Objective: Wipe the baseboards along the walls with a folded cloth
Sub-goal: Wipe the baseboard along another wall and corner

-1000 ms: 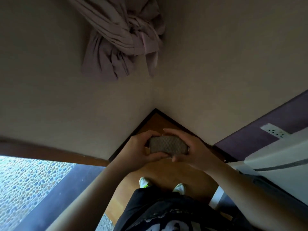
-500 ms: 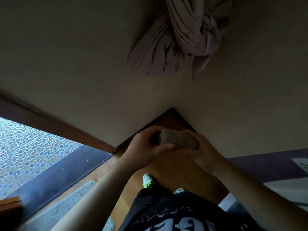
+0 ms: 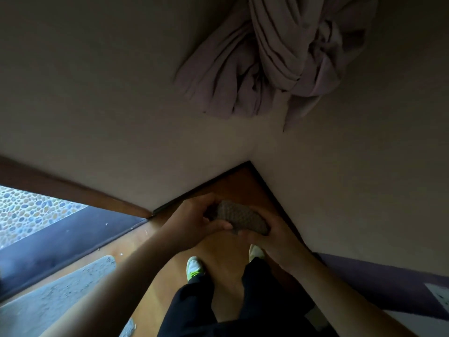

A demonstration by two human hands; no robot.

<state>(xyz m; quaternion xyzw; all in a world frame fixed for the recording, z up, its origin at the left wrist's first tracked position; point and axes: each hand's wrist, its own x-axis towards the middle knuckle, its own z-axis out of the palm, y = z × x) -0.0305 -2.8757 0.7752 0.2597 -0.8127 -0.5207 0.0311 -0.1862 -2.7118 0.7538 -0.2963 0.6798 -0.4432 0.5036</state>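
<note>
We grip the folded cloth (image 3: 240,218) by its ends, left hand (image 3: 194,221) and right hand (image 3: 267,235) curled round it, high above the baseboard (image 3: 201,187) in the corner ahead.

The folded cloth (image 3: 241,219) is a small, thick, brownish-grey pad with a woven waffle texture, longer than it is wide. It is held in the air in front of the person, tilted so that its left end sits higher than its right end, above the wooden floor near the room's corner. The baseboards (image 3: 197,188) are thin, dark strips at the foot of the two pale walls, meeting in a point at the corner. The cloth is apart from them, not touching either strip.
</note>
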